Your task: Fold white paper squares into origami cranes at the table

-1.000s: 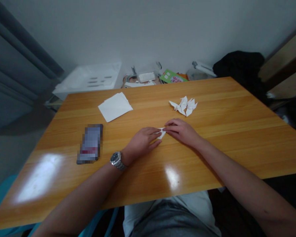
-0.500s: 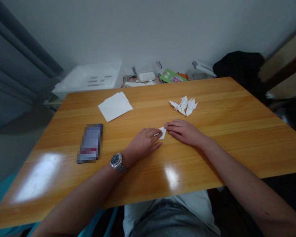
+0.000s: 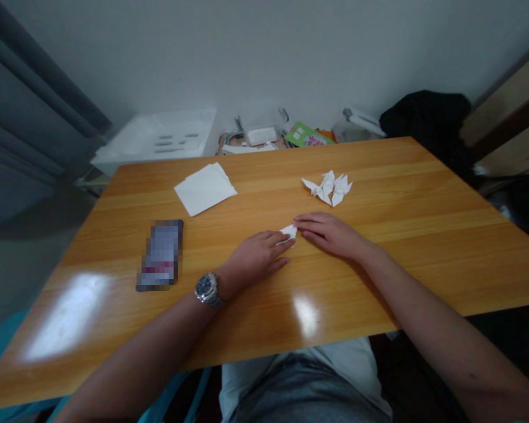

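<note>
A small white piece of folded paper lies on the table between my two hands. My left hand, with a metal watch on its wrist, rests its outstretched fingers flat on the paper and hides part of it; the thumb is spread away. From the other side, my right hand touches the paper's right corner with its fingertips, fingers stretched out and thumb apart. Several folded white paper figures sit in a cluster beyond my right hand.
A stack of white paper sheets lies at the back left of the wooden table. Nearer on the left is a phone with a blurred screen. Behind the table are a white tray-like box and a green booklet.
My left fingers have shifted slightly to the right across the folded paper, covering its lower part more. My right hand stays nearly in place.
</note>
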{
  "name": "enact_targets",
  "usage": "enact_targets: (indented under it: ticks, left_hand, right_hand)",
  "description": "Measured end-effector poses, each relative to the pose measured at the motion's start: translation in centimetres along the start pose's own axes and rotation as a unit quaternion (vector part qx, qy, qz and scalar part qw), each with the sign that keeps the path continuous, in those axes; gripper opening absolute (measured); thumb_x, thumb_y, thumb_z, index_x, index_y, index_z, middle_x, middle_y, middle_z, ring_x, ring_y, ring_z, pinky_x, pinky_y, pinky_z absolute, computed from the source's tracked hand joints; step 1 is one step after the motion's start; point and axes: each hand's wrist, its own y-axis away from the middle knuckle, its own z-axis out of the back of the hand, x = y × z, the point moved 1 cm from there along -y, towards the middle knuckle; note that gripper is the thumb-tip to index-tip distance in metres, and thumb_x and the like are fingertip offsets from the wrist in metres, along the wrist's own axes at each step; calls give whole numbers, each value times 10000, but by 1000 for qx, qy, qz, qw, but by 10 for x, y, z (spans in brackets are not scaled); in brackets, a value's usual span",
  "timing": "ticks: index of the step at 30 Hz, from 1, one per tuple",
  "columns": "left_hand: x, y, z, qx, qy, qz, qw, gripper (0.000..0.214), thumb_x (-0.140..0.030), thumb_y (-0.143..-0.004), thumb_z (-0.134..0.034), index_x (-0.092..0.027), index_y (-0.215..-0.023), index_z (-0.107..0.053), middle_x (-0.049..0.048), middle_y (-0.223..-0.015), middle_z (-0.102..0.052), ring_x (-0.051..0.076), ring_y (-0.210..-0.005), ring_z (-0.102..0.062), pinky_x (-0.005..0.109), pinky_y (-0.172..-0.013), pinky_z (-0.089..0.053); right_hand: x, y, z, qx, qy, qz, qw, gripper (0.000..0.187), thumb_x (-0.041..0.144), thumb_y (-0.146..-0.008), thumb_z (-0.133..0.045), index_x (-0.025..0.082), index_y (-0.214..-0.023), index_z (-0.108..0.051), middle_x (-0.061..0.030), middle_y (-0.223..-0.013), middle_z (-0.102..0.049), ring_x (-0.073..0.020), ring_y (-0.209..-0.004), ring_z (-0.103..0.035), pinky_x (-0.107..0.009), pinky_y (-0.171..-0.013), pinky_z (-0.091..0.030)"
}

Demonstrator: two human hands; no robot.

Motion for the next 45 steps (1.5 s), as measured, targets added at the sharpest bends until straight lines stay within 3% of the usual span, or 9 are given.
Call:
enact_targets:
  ticks: [13, 23, 38, 45]
  left_hand:
    - [-7, -1, 0, 13, -17, 13, 1000, 445, -370, -1058, -486, -163, -1451, -519, 93, -1436, -599, 249, -1286, -575, 397, -1097, -509]
    - [-14, -4, 2, 39, -33, 26, 998, 449, -355, -1066, -465, -127, -1450, -507, 104, -1417, -595, 247, -1292, -552, 384, -1082, -517]
    - [-16, -5, 3, 44, -35, 32, 998, 441, -333, -1064, -455, -114, -1444, -505, 117, -1399, -595, 257, -1298, -547, 382, -1049, -541]
    - [-16, -5, 3, 47, -33, 35, 998, 441, -341, -1062, -467, -123, -1443, -509, 111, -1418, -582, 253, -1287, -548, 386, -1055, -538]
  right_hand:
    - [-7, 3, 0, -9, 52, -29, 998, 333, 275, -1032, -521, 244, -1298, -718, -121, -1365, -669, -274, -1258, -614, -507, -1072, -504]
    - [-10, 3, 2, -27, -1, -31, 999, 343, 304, -1048, -498, 250, -1315, -705, -117, -1341, -683, -261, -1237, -632, -500, -1059, -521]
    - [-1, 2, 6, 14, 78, -37, 996, 366, 316, -1054, -478, 199, -1301, -721, -155, -1369, -656, -282, -1270, -598, -494, -1079, -502]
    - [1, 4, 11, 54, 60, -26, 996, 382, 378, -1043, -509, 272, -1370, -676, -121, -1449, -609, -298, -1336, -555, -533, -1120, -465]
